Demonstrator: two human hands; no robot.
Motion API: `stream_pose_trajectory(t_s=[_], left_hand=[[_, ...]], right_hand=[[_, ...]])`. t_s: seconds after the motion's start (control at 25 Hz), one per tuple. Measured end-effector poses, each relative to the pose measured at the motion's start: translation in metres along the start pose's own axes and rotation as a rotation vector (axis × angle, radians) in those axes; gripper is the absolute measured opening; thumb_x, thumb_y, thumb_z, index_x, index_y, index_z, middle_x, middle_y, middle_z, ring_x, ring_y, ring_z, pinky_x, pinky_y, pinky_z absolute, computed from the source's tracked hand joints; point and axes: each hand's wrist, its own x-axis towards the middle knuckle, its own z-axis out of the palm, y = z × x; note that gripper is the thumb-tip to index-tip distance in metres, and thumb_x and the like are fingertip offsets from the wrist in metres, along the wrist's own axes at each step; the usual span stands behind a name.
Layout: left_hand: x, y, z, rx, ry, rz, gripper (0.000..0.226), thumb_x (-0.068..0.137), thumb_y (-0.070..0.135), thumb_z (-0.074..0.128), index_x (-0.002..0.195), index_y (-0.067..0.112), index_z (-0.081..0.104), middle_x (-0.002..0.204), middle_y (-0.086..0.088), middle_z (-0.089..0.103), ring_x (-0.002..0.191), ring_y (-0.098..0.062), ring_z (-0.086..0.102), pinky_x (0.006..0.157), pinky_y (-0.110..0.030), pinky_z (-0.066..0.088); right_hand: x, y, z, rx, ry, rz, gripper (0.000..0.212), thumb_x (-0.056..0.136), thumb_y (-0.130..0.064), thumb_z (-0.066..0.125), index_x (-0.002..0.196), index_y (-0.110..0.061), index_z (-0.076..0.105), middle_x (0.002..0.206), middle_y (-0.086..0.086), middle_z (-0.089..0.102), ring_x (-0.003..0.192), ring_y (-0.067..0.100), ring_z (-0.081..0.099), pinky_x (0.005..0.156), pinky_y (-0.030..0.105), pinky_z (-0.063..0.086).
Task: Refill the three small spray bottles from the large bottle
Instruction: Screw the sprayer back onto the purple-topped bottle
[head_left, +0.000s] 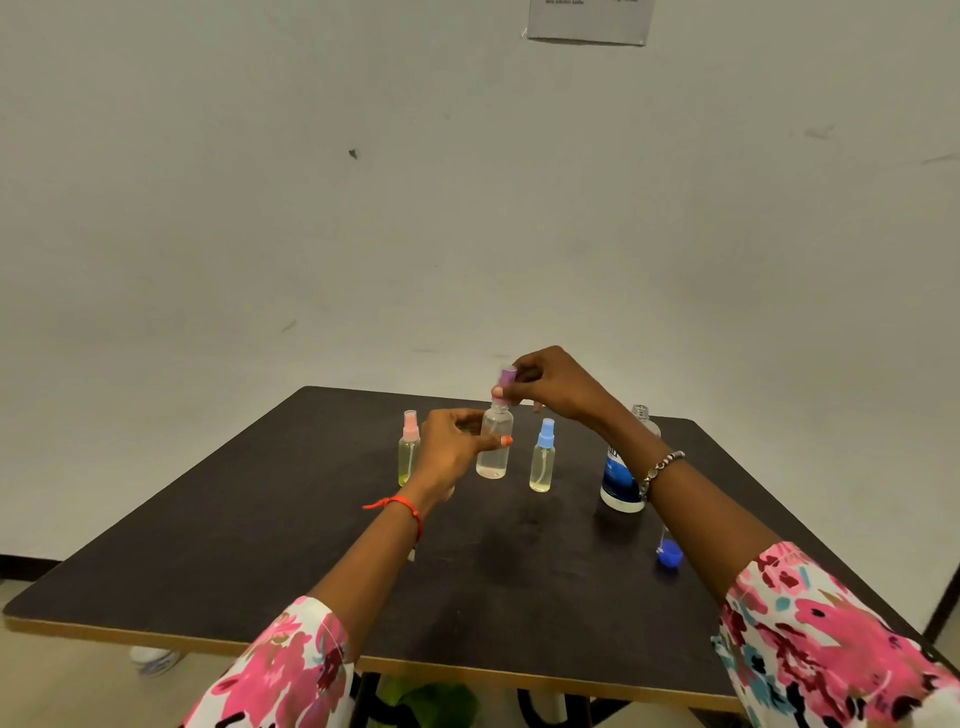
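Your left hand (451, 446) grips the middle bottle (493, 447), nearly empty; your right hand (550, 384) pinches its purple spray top (506, 378) at the neck. Pink-topped bottle (409, 451) and blue-topped bottle (542, 457) look filled; the large bottle (618, 480) stands uncapped nearby.

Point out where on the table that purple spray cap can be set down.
Free: the dark tabletop on the near left, and the centre patch between both forearms, left of the blue screw cap. Crowded: the far row, pink-capped bottle, clear middle bottle, blue-capped bottle, large blue-labelled bottle.
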Motion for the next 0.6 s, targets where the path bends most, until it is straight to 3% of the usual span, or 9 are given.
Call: stream_pose_trajectory(t_s=[0.08,0.2,0.28,0.44,0.52,0.6], left_hand=[[-0.001,0.001,-0.001,0.005,-0.010,0.012,0.047,0.070,0.010,0.076,0.115,0.004,0.061,0.115,-0.014,0.066,0.108,-0.028,0.061,0.095,-0.041,0.049],[-0.002,-0.001,-0.001,0.016,-0.017,0.018,0.045,0.070,0.010,0.075,0.113,0.004,0.062,0.114,-0.014,0.066,0.106,-0.027,0.061,0.092,-0.039,0.049],[-0.001,-0.001,0.000,0.015,-0.011,0.009,0.044,0.070,0.010,0.076,0.112,0.004,0.062,0.113,-0.014,0.066,0.105,-0.026,0.061,0.091,-0.038,0.050],[0.000,0.000,0.001,0.021,0.010,-0.006,0.045,0.071,0.011,0.075,0.113,0.004,0.062,0.114,-0.013,0.066,0.107,-0.027,0.060,0.092,-0.040,0.049],[0.000,0.000,0.001,0.020,0.007,-0.008,0.046,0.070,0.011,0.075,0.114,0.005,0.062,0.115,-0.014,0.066,0.108,-0.028,0.060,0.094,-0.042,0.049],[-0.001,-0.001,0.003,0.020,-0.001,-0.004,0.046,0.070,0.010,0.076,0.113,0.005,0.062,0.114,-0.014,0.066,0.107,-0.028,0.061,0.093,-0.041,0.049]], right_hand=[[-0.001,0.002,0.005,0.013,0.003,0.021,0.032,0.076,-0.028,0.072,0.089,0.001,0.066,0.087,0.019,0.071,0.075,0.025,0.068,0.056,0.021,0.048],[-0.002,0.005,0.014,-0.037,0.045,0.075,0.035,0.076,-0.040,0.070,0.078,-0.006,0.062,0.074,0.012,0.067,0.056,0.011,0.061,0.049,0.015,0.043],[-0.003,0.006,0.016,-0.066,0.017,0.094,0.039,0.077,-0.046,0.066,0.079,-0.007,0.061,0.072,0.007,0.065,0.055,0.008,0.057,0.050,0.014,0.041],[-0.002,0.007,0.008,0.063,-0.032,0.070,0.034,0.081,-0.029,0.067,0.104,-0.005,0.062,0.098,0.012,0.066,0.074,0.014,0.060,0.056,0.017,0.046],[-0.002,0.009,0.006,0.058,-0.021,0.056,0.028,0.078,-0.023,0.071,0.095,-0.002,0.067,0.095,0.017,0.069,0.070,0.012,0.060,0.055,0.014,0.046],[-0.002,0.011,0.008,0.014,0.015,0.068,0.026,0.074,-0.030,0.074,0.078,-0.004,0.068,0.077,0.014,0.069,0.059,0.008,0.058,0.050,0.011,0.043]])
